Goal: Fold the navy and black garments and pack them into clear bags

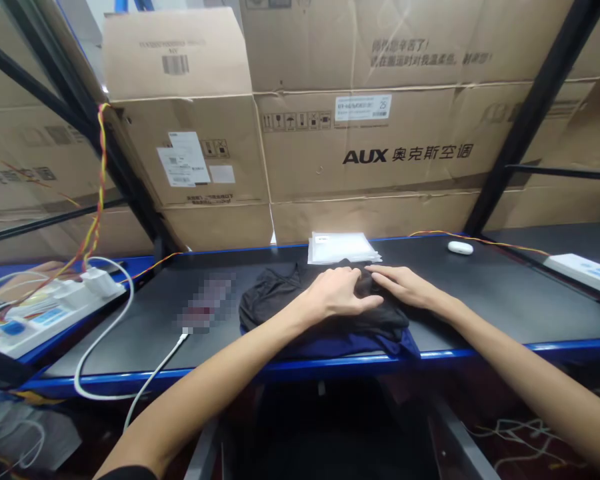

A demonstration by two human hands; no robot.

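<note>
One power strip, far left: white, plugs and wires crowding it; a white cable loops down past the desk's front edge.
Twisted wire: red and yellow, hanging beside the dark rack post above that strip.
Flat device: pixelated, detail unreadable, lying on the left part of the desk with a white plug at its near end.
Black cloth: crumpled in a low heap at mid-desk, close to the front edge; navy fabric shows along its near side.
Left hand: laid over the cloth, thumb stretched rightward; grip cannot be told, fingertips partly hidden.
Plastic packets: clear-white stack, just behind the cloth.
Cardboard: brown, lettered AUX, standing along the back.
Right hand: fingers extended leftward onto the cloth, tips near the left hand; grip cannot be told.
Small case: white, rounded, toward the rear, well apart from the cloth.
Second strip: white, far right.
</note>
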